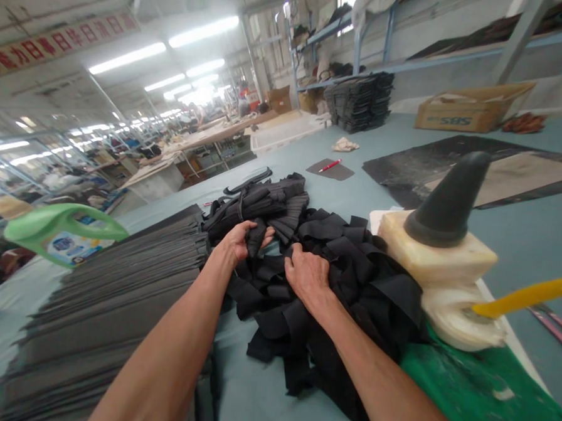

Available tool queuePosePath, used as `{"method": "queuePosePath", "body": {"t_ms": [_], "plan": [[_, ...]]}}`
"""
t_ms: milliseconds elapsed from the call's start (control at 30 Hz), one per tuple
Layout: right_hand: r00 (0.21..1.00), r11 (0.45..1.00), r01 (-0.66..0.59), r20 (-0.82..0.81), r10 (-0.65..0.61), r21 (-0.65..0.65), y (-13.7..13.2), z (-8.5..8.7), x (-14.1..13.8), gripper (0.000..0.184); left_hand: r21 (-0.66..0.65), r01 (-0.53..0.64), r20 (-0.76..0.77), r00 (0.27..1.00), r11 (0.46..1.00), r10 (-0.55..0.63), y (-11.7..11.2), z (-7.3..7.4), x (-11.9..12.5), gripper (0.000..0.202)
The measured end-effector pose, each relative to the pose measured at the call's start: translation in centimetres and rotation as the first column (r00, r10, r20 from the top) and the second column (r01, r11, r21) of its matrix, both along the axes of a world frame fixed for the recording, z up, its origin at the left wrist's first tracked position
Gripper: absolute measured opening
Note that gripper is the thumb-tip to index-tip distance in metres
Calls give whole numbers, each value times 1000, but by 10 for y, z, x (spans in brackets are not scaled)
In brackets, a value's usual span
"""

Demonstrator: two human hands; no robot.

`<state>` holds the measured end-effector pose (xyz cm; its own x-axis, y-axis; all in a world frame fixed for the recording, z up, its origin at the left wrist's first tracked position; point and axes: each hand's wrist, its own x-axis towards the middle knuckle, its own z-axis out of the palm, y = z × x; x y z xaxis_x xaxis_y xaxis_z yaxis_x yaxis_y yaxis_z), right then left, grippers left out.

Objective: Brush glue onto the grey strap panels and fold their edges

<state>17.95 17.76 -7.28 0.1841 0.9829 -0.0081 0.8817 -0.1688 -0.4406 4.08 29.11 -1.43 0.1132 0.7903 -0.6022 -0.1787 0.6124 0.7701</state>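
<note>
My left hand (238, 241) is closed on a black fabric strip (256, 237) at the far edge of a loose heap of black fabric pieces (353, 264). My right hand (308, 276) rests knuckles-up on the same heap, with its fingers curled into the cloth. Behind the hands lies a stack of folded black strips (272, 204). To the left a long fanned stack of dark grey flat pieces (116, 302) runs toward me.
A cream glue pot with a black cone top (442, 244) and a yellow-handled brush (526, 295) sits on a green sheet (464, 396) at right. A green jug (61, 230) stands at left. Farther back are a red pen (329, 166), a dark mat (453, 169) and a cardboard box (470, 107).
</note>
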Motion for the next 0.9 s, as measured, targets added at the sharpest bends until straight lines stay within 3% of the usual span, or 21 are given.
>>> {"method": "queuePosePath", "body": {"t_ms": [167,333,500,700,900], "plan": [[1000,1000,2,-1,-2,2,-1,1,0,31,-10,-15,-18,1000,1000,15,-6,-6,-1,36],[1000,1000,-6,-13,7,25,-2,2,0,29,2,-83,-166,983,997,82,-13,-24,1,36],[998,992,-38,-53,45,124,-8,10,-1,27,95,-136,-293,943,986,158,-28,-38,6,37],[964,952,-158,-169,206,263,-19,24,-7,30,138,-107,-295,945,985,144,-46,-29,6,36],[919,987,-91,-371,136,135,-1,38,-3,36,242,-166,-196,956,956,216,-55,-26,11,37]]}}
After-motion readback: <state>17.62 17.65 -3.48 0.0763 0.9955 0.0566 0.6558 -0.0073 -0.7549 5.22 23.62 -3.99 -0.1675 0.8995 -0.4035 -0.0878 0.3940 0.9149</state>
